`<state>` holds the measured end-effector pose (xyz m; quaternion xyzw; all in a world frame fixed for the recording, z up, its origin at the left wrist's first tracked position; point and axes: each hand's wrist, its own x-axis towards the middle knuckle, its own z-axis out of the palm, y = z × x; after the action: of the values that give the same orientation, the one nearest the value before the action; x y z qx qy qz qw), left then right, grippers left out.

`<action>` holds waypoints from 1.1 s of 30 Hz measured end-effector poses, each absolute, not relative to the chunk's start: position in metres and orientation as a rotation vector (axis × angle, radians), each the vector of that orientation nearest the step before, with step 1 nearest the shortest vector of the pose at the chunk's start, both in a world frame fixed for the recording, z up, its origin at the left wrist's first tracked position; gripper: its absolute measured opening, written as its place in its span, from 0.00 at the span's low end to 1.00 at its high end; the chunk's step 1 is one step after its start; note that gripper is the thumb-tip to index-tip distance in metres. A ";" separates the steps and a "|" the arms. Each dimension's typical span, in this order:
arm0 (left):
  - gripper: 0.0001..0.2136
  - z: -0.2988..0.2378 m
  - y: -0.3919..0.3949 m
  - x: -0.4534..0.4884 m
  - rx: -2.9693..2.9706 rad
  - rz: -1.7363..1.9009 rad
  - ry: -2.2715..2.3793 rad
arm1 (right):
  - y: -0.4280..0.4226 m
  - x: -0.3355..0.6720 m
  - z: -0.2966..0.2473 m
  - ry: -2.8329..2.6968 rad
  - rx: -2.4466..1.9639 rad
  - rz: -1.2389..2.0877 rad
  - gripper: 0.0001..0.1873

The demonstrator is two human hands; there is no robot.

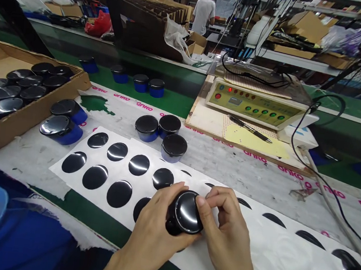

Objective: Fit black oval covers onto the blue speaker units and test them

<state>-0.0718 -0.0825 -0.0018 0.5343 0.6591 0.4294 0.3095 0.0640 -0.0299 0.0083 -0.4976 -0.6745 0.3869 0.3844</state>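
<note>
Black round piece [188,211] cupped in two hands, lower centre of the frame.
The left hand [155,220] wraps its side; the right hand [228,228] sets a thumb at its right rim, fingers curled, though whether they pinch an edge I cannot tell. Thumb pressure could smudge the glossy face; a slack left grip could drop it, marking the white sheet of black discs [98,157] below or knocking the three black-topped cups [174,146] near centre.

The left hand [158,218] partly hides the round black piece [189,212]; the view's left edge cuts the cardboard box [27,114].
</note>
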 end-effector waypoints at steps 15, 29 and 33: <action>0.34 0.001 -0.080 -0.070 1.335 1.156 1.770 | -0.023 0.069 0.012 -1.588 -1.347 1.397 0.20; 0.33 0.093 0.032 -0.145 2.033 1.147 2.137 | -0.032 0.077 0.014 -2.209 -1.053 1.013 0.09; 0.23 0.103 0.148 -0.174 1.981 0.764 2.240 | -0.043 0.066 -0.005 -2.658 -0.705 0.441 0.26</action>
<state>-0.1742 0.1485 0.1033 0.6416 0.7255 0.2475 0.0275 0.0664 -0.0432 -0.0049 -0.2490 -0.9392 0.1560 0.1775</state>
